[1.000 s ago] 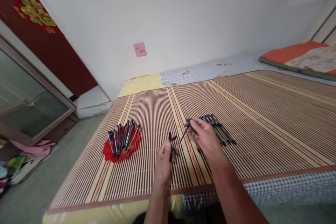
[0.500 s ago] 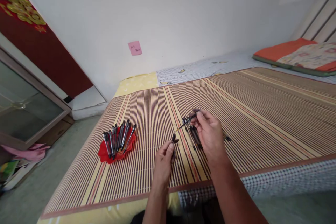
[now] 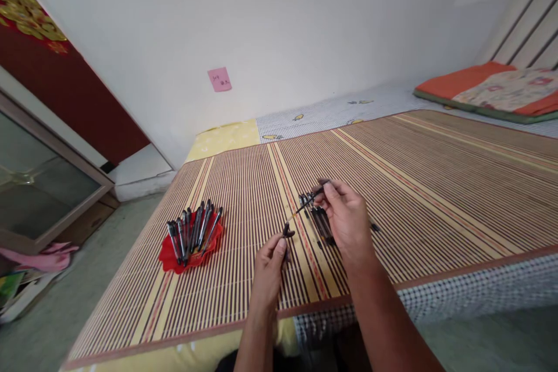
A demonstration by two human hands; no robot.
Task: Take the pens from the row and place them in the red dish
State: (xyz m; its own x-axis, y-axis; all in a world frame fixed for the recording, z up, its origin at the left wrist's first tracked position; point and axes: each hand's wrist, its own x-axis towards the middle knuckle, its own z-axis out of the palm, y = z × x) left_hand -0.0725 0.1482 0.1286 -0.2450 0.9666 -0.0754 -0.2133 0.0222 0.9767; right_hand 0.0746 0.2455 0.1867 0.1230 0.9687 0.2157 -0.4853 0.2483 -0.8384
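My left hand (image 3: 269,264) is closed, its thumb and fingers pinching a short dark pen part (image 3: 286,229); whether this is a barrel or a cap I cannot tell. Between the hands runs a thin dark pen refill (image 3: 305,204) with a paler tip, slanting down toward that part. My right hand (image 3: 347,218) is closed around the refill's upper end, where a darker piece shows at the fingertips. Under and beside my right hand lie several black pens (image 3: 321,222), partly hidden. To the left, a red scalloped dish (image 3: 170,263) holds several black-capped pens (image 3: 198,226).
A striped bamboo mat (image 3: 244,186) covers the bed. Folded orange and floral bedding (image 3: 483,90) lies at the far right. A pink note (image 3: 220,79) is stuck on the wall. At left stands a glass-fronted cabinet (image 3: 93,200), with pink cloth (image 3: 41,257) by it.
The view has shifted slightly. Both hands keep nearly the same pose, with the refill still slanting between them and its tip close to the left hand's piece.
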